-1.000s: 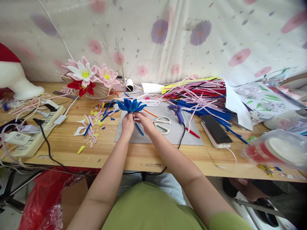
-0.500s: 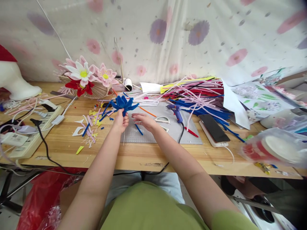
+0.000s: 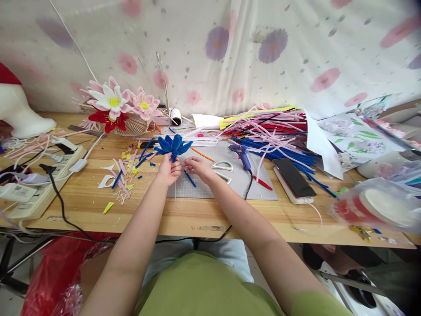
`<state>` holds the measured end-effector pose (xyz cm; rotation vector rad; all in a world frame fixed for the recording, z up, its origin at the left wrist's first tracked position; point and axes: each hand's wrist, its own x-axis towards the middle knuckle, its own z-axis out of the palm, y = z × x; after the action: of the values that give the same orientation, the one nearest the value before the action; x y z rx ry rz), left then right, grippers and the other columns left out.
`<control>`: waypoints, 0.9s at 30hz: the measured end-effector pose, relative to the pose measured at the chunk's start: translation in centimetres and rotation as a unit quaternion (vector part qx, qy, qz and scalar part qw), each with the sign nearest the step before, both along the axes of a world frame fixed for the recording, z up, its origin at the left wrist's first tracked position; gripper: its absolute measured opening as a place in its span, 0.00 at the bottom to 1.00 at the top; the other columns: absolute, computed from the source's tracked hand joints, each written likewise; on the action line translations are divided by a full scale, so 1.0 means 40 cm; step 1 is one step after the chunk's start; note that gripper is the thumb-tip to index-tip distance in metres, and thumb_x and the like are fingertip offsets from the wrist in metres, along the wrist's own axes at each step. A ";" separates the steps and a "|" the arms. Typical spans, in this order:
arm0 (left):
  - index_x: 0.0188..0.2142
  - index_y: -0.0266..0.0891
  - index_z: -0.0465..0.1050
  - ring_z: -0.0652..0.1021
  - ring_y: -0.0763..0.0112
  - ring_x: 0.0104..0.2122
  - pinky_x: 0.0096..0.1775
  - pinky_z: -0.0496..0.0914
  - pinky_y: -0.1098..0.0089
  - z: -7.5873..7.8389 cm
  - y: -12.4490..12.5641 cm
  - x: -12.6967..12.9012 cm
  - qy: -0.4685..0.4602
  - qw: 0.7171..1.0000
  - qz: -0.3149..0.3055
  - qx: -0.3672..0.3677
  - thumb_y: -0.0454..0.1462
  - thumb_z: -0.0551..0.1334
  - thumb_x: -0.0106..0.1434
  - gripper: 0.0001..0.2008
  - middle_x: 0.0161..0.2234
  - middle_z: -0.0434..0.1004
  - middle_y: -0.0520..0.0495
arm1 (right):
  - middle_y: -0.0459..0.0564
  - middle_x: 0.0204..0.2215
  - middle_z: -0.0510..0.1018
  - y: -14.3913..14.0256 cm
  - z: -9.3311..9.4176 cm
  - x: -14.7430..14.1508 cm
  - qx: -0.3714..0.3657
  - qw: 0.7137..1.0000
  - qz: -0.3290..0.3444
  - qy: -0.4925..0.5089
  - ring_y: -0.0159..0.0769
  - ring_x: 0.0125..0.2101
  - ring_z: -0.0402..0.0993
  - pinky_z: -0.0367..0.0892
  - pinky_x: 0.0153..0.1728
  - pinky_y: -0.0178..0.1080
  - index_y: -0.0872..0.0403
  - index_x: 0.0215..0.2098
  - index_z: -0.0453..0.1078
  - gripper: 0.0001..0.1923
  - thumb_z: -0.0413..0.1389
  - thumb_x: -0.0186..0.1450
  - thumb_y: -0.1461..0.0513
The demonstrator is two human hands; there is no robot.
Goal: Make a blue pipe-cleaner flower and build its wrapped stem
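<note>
A blue pipe-cleaner flower with pointed petals spreads out above the cutting mat. Its base is pinched by my left hand, and a thin pale stem hangs below the fingers. Just to the right, my right hand has its fingers stretched toward the flower, apart from the petals, with nothing visible in them. On the mat near the right hand lie a short blue pipe cleaner and a white-handled pair of scissors, partly covered by that hand.
A purple glue gun, a red pen and an orange stick lie on the mat. Behind are bundled pipe cleaners. At right rests a phone; left are finished flowers, scraps and a power strip.
The blue flower has turned and tilted, showing more of its petals, and shifted slightly right with my left hand. My right hand's fingers have curled a little and come lower, closer to the left hand.
</note>
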<state>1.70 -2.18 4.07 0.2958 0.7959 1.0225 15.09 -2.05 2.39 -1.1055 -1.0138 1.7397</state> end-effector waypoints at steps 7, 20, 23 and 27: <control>0.23 0.37 0.58 0.47 0.85 0.08 0.10 0.40 0.82 -0.010 -0.020 0.017 0.065 0.997 -0.032 0.004 0.45 0.47 0.61 0.16 0.12 0.43 0.62 | 0.44 0.23 0.74 0.002 -0.007 -0.006 0.006 1.000 -0.027 -0.006 0.23 0.21 0.67 0.63 0.25 0.29 0.56 0.25 0.66 0.03 0.56 0.53 0.63; 0.20 0.38 0.54 0.46 0.85 0.08 0.12 0.38 0.81 -0.024 -0.022 0.019 0.127 0.992 0.014 0.017 0.45 0.47 0.61 0.17 0.10 0.41 0.62 | 0.43 0.20 0.73 -0.009 -0.009 0.017 0.022 0.999 -0.043 -0.006 0.25 0.20 0.68 0.64 0.27 0.32 0.56 0.23 0.66 0.07 0.55 0.56 0.61; 0.20 0.38 0.54 0.46 0.85 0.08 0.12 0.38 0.80 -0.025 -0.022 0.012 0.125 0.992 0.028 0.017 0.45 0.47 0.61 0.17 0.10 0.41 0.62 | 0.45 0.18 0.72 -0.010 -0.019 0.035 0.018 0.998 -0.059 0.018 0.26 0.21 0.69 0.64 0.27 0.32 0.57 0.22 0.66 0.14 0.49 0.60 0.57; 0.20 0.39 0.53 0.45 0.85 0.08 0.12 0.37 0.80 -0.026 -0.021 0.011 0.125 0.992 0.029 0.013 0.45 0.46 0.61 0.17 0.10 0.41 0.62 | 0.47 0.18 0.73 -0.008 -0.035 0.051 -0.020 0.996 -0.072 0.057 0.28 0.21 0.70 0.65 0.27 0.34 0.57 0.22 0.66 0.19 0.42 0.63 0.56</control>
<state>2.15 -3.03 3.03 0.4302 1.0234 1.0637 17.13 -2.38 0.98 -1.0645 -0.8139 1.6926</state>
